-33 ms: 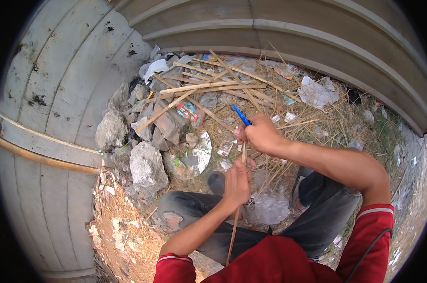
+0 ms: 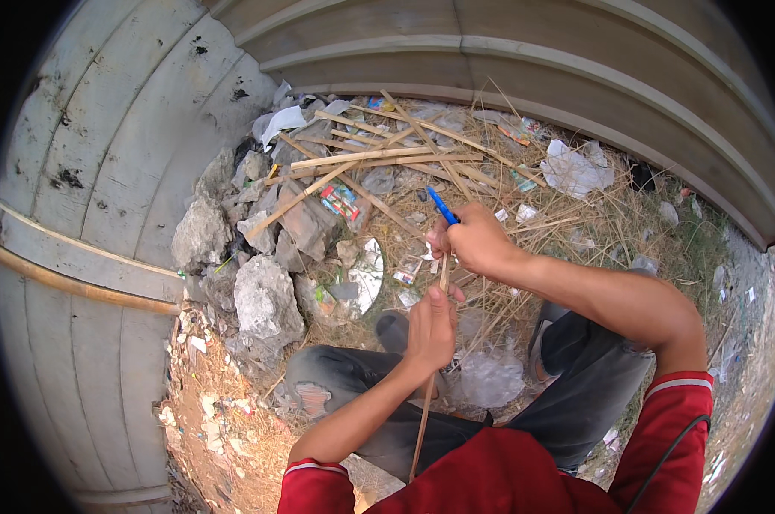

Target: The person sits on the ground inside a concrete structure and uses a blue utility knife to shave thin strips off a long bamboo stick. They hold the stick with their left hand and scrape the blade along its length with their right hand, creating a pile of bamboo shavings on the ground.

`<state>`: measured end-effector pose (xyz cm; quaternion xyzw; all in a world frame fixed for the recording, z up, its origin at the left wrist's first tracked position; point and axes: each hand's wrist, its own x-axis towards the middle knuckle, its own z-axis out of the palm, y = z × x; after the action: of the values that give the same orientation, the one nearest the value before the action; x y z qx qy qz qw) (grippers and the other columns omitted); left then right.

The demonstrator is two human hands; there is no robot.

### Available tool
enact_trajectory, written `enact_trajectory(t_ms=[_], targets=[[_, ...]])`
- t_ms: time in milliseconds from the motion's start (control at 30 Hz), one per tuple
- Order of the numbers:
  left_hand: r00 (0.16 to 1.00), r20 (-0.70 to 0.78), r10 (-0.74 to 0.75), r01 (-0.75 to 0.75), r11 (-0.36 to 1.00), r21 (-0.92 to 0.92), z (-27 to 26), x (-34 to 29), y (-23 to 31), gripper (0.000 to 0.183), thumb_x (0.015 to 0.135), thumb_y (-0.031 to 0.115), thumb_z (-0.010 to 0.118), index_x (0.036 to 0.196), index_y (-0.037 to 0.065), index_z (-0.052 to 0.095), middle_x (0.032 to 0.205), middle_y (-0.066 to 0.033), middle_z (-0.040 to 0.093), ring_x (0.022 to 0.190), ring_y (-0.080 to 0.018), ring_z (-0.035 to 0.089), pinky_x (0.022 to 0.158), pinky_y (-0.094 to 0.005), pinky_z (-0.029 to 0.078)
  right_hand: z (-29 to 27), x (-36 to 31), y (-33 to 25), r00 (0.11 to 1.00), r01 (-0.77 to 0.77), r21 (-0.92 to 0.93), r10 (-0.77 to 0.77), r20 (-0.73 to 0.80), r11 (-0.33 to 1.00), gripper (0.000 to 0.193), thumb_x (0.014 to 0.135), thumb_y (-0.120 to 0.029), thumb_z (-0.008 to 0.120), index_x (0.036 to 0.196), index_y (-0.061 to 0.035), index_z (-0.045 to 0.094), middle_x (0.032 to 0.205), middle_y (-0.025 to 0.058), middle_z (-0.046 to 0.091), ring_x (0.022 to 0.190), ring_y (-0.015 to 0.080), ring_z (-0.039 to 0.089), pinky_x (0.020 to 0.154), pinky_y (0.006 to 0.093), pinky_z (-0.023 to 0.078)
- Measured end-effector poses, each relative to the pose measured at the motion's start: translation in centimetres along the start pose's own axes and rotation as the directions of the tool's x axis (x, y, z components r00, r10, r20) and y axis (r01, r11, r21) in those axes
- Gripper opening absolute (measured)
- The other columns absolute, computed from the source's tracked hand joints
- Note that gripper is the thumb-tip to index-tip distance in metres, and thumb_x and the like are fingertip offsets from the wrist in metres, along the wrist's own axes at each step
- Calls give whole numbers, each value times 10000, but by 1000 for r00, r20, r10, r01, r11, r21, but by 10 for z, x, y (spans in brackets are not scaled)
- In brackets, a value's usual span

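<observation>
A slim blue tool (image 2: pixel 440 204) sticks out past the fist of my right hand (image 2: pixel 482 243), tilted up and left. I cannot tell its exact kind, because the fingers cover its lower part. Just below, my left hand (image 2: pixel 430 334) is closed round a thin wooden strip (image 2: pixel 423 427). The strip runs from near the right fingers, through the left hand, and down between my legs toward my red shirt. The right fingers also meet the strip's upper end; their exact contact is hidden.
Loose wooden strips (image 2: pixel 366 160) lie crossed on the ground ahead. Grey rocks (image 2: pixel 266 301) pile up at the left, beside a grey panel wall (image 2: pixel 105 163). A ribbed metal wall (image 2: pixel 576 86) closes off the far side. Dry grass, plastic scraps and a broken white disc (image 2: pixel 369 278) surround my feet.
The blue tool has shifted very slightly up and to the right with my right hand. My left hand and the wooden strip look nearly the same.
</observation>
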<state>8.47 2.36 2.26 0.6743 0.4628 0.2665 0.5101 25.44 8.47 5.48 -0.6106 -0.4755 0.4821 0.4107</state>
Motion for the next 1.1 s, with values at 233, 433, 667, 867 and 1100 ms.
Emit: enact_trajectory(t_ms=[233,433,667,867,1100], targets=[[995,-87,51,-53,998,-16,0,7,4,533,1104,386,290,899,0,595,555,-119,479,521,-274,524,567,-428,404,8,8,3,983,105,311,-51,-177,945,123,828,-24,699,774,79,662,727,137,669,655,221,629,583,360,443],[982,-134,136,-133,991,30,-7,4,1,511,1105,429,301,945,24,570,562,20,422,500,-78,406,487,-289,325,15,1,-19,993,-23,420,69,-94,907,142,850,-48,690,772,66,654,753,168,679,675,216,638,631,332,474],[1000,-4,13,-14,981,-193,-14,14,-10,445,1104,411,331,1044,43,574,569,30,405,497,-59,382,468,-271,295,5,12,-13,999,33,141,-33,3,989,159,903,-111,700,856,37,670,791,120,686,701,182,649,630,311,485],[996,62,-64,86,877,-473,-34,13,17,381,1091,376,421,1216,47,565,727,-8,533,517,-72,435,506,-271,385,9,-14,-17,942,313,-182,-280,187,932,242,934,-246,724,907,-6,709,788,100,659,668,160,634,639,357,490],[991,86,-105,136,771,-623,-45,20,17,429,1091,284,483,1465,76,502,714,12,475,467,-44,374,418,-208,278,-19,-24,-45,910,400,-319,-414,25,859,329,964,-320,691,984,2,628,799,62,611,715,183,611,658,343,487]])
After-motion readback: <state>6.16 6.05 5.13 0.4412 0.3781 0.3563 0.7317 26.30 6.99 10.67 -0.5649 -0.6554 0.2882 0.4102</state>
